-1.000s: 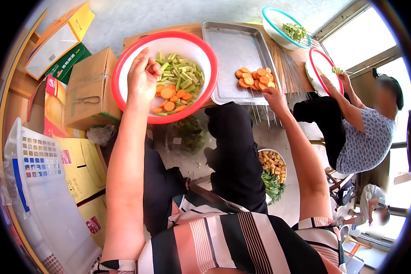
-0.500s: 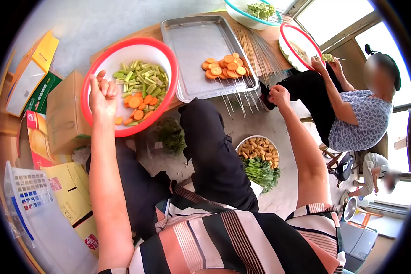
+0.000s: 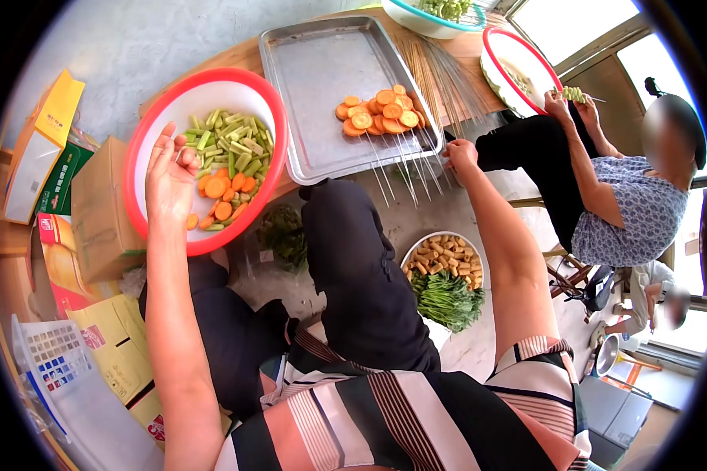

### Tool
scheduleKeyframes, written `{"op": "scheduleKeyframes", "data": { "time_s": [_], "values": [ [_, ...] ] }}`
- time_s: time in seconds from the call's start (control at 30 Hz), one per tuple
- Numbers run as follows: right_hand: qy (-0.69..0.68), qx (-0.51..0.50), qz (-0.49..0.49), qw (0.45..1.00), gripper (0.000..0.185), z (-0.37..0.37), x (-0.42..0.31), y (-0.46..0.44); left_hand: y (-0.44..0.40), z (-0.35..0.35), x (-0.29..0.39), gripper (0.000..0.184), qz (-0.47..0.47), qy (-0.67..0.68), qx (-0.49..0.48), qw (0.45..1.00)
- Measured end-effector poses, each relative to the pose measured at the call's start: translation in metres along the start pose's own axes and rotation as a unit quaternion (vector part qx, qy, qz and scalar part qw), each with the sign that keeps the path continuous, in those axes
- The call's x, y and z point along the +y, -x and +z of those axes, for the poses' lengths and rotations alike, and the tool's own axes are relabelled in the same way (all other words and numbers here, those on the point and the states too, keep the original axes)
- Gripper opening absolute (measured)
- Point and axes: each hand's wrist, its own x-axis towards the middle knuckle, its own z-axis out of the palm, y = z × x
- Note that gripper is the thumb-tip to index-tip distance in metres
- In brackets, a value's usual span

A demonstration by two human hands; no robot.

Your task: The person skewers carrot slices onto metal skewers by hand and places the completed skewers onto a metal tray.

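Note:
My left hand is over the left side of a red-rimmed white basin, palm up, fingers loosely curled and apart, with nothing seen in it. Inside the basin lie cut green stalk pieces and carrot slices. My right hand is closed, fingertips together, beside the right edge of a metal tray; what it pinches, if anything, is hidden. On the tray, a pile of carrot slices is threaded on several metal skewers whose ends stick out over the near edge.
Loose skewers lie right of the tray. On the floor stands a bowl of brown pieces and leafy greens. A co-worker sits at right, holding a skewer of green pieces. Boxes stand at left.
My right hand has moved left, closer to the tray's edge and the skewer ends. My left hand has loosened from a tighter curl and sits slightly lower over the basin.

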Motion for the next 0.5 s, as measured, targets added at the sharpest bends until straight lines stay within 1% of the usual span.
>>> {"op": "scheduleKeyframes", "data": {
  "time_s": [0.07, 0.2, 0.27, 0.3, 0.37, 0.43, 0.5],
  "values": [
    [0.008, -0.015, 0.038, 0.999, 0.018, -0.001, -0.001, -0.004, -0.001, 0.001, -0.001, 0.029, -0.003, 0.002, -0.004, 1.0],
    [-0.034, -0.013, 0.034, 0.999, 0.013, -0.001, 0.009, -0.007, 0.001, 0.005, -0.002, 0.028, -0.006, 0.004, -0.003, 1.0],
    [-0.19, -0.095, 0.049, 0.976, 0.011, -0.005, 0.016, -0.009, 0.002, 0.005, -0.002, 0.028, -0.005, 0.003, 0.001, 1.0],
    [-0.19, -0.094, 0.048, 0.976, 0.011, -0.007, 0.015, -0.006, 0.003, 0.005, -0.002, 0.029, -0.006, 0.001, 0.004, 1.0],
    [-0.185, -0.08, 0.08, 0.976, 0.01, -0.01, 0.014, -0.001, 0.005, 0.006, -0.002, 0.028, -0.007, 0.003, 0.005, 1.0],
    [-0.183, -0.074, 0.08, 0.977, 0.011, -0.008, 0.013, 0.001, 0.007, 0.005, -0.002, 0.028, -0.008, 0.004, 0.008, 1.0],
    [-0.18, -0.071, 0.081, 0.978, 0.012, -0.003, 0.012, -0.002, 0.007, 0.003, -0.001, 0.026, -0.009, 0.002, -0.011, 1.0]
  ]
}}
